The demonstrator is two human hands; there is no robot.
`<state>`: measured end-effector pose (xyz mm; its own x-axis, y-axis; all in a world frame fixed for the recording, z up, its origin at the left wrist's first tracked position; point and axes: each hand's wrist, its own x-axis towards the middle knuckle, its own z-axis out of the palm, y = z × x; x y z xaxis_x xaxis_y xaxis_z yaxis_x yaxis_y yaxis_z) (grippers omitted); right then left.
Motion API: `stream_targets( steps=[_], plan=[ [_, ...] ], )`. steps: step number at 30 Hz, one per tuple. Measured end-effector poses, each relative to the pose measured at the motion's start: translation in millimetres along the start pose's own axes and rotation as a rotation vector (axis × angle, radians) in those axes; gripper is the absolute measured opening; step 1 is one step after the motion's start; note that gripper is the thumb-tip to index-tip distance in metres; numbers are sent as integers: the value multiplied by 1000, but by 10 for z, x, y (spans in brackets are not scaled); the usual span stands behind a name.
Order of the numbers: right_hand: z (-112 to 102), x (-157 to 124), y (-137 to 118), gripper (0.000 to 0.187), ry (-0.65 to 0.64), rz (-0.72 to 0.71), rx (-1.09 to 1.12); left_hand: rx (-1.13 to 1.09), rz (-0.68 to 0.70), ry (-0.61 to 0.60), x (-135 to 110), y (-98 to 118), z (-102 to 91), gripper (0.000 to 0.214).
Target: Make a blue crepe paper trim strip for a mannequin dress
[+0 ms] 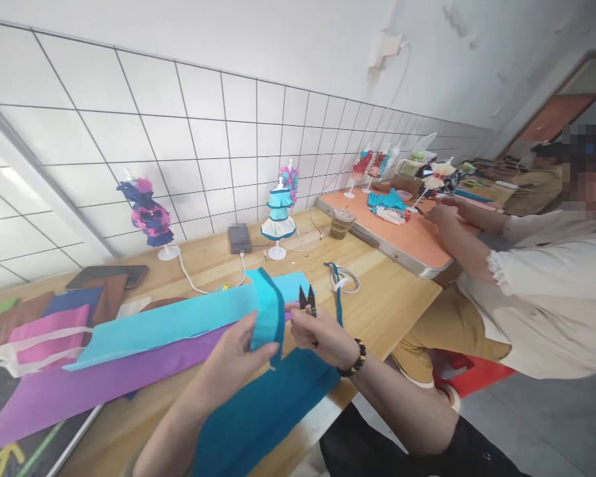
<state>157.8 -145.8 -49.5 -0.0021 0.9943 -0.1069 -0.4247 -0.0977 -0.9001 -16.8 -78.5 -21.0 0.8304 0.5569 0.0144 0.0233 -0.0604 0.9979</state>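
Observation:
My left hand (238, 351) is closed on a turquoise fabric strip (265, 311) with a dark teal edge, held up over the table. Beside it, my right hand (318, 331) grips a pair of thread snips (306, 299), black blades pointing up and apart. Whether the right fingers also touch the strip I cannot make out. Under the hands lie a long light blue fabric sheet (169, 315), a purple sheet (129, 371) and a dark teal sheet (263, 404). Farther back, a small dress form (278, 228) wears a tiered turquoise and white dress.
At the back left stands another dress form (151, 215) in navy and pink. A power bank (239, 238), a cup (342, 223) and a coiled cable (347, 279) are on the table. A person (551, 265) sits at the right by an orange table (407, 238). Folded fabrics (49, 324) lie left.

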Motion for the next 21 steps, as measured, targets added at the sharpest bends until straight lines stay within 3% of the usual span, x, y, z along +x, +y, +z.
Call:
stream_targets(
  steps=[4, 7, 15, 21],
  plan=[
    [-87, 110, -56, 45, 88, -22, 72, -22, -90, -208, -30, 8, 94, 26],
    [-174, 111, -110, 53, 161, -58, 64, -13, -150, -299, -49, 18, 86, 20],
    [-471, 29, -276, 57, 387, -220, -16, 27, -173, -406, -7, -43, -5, 15],
    [-688, -38, -345, 55, 424, -213, -73, -10, -261, -346, -10, -50, -122, 22]
  ],
)
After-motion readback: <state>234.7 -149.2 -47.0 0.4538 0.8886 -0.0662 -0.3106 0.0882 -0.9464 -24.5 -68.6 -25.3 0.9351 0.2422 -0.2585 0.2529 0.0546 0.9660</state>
